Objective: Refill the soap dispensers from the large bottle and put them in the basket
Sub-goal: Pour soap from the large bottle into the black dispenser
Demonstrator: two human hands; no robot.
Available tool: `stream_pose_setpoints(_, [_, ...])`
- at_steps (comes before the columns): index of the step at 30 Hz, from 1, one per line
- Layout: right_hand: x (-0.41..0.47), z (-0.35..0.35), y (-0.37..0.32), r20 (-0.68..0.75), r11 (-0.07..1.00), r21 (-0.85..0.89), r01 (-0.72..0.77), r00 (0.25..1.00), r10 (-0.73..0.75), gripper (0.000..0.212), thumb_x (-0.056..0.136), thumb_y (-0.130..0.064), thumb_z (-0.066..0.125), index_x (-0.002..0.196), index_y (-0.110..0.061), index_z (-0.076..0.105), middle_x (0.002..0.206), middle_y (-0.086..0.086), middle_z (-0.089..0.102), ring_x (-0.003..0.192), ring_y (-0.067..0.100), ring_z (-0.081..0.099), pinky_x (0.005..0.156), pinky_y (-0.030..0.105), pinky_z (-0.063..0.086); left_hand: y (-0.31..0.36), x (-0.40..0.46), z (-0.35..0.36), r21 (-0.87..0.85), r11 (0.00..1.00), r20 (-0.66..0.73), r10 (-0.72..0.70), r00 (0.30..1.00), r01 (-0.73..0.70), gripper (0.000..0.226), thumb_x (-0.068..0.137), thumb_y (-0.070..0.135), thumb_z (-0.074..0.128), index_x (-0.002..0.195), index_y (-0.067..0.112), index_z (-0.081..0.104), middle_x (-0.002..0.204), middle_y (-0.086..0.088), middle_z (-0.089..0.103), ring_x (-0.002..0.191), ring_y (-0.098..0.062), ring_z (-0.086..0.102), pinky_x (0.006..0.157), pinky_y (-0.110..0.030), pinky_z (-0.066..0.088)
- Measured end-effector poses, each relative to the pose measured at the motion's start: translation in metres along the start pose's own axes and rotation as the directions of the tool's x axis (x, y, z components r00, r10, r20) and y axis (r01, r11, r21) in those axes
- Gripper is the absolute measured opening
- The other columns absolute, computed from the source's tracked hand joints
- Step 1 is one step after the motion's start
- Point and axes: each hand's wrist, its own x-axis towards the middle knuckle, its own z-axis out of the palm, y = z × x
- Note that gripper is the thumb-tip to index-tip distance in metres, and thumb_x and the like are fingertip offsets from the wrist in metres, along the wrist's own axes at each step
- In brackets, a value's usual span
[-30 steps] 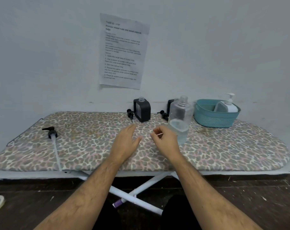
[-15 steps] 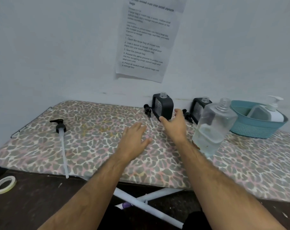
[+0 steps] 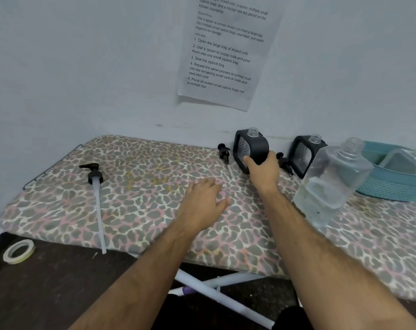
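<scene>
Both hands reach over the leopard-print ironing board (image 3: 140,186): the right hand (image 3: 264,170) curls round the lower edge of the nearer black soap dispenser (image 3: 251,148), which stands capless by the wall; the left hand (image 3: 204,201) lies flat, fingers loose, gripping nothing. A second black dispenser (image 3: 302,153) stands just right of the first. The large clear bottle (image 3: 330,184), partly filled and open-necked, stands between that dispenser and the teal basket (image 3: 392,184). Three loose pump heads: one far left (image 3: 94,175), one beside the held dispenser (image 3: 223,152), one between the two dispensers (image 3: 284,161). A tape roll (image 3: 19,251) lies on the floor.
</scene>
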Motion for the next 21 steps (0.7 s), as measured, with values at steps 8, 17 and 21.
stream_pose_setpoints(8, [-0.061,-0.045,-0.004,0.018,0.974,0.217,0.068,0.997,-0.074,0.037,0.086,-0.022,0.070,0.117,-0.021,0.050,0.097,-0.014,0.060,0.087,0.001,0.059,0.065,0.014,0.042,0.006,-0.010,-0.017,-0.421,0.898,-0.027,-0.148,0.989,0.123,0.055,0.096,0.047,0.055,0.143,0.020,0.049,0.141,-0.003,0.056,0.119,-0.016,0.057,0.106,-0.041,0.045])
stream_pose_setpoints(17, [-0.107,-0.077,0.008,0.420,0.943,0.328,-0.059,0.903,-0.090,0.043,0.084,-0.003,0.068,0.123,-0.017,0.057,0.110,0.004,0.071,0.101,0.018,0.069,0.084,0.038,0.060,0.008,-0.034,-0.035,-0.866,0.479,0.045,-0.213,0.976,0.144,0.075,0.086,0.035,0.071,0.151,0.019,0.037,0.150,-0.002,0.045,0.132,-0.011,0.046,0.101,-0.019,0.043])
stream_pose_setpoints(21, [-0.111,-0.085,0.000,0.458,0.942,0.332,-0.041,0.880,-0.123,0.044,0.086,0.004,0.062,0.124,-0.017,0.057,0.108,0.003,0.071,0.099,0.014,0.069,0.077,0.027,0.058,0.014,-0.042,-0.034,-0.914,0.384,0.068,-0.169,0.983,0.129,0.082,0.076,0.033,0.080,0.148,0.021,0.041,0.142,-0.005,0.054,0.125,-0.016,0.056,0.088,-0.021,0.054])
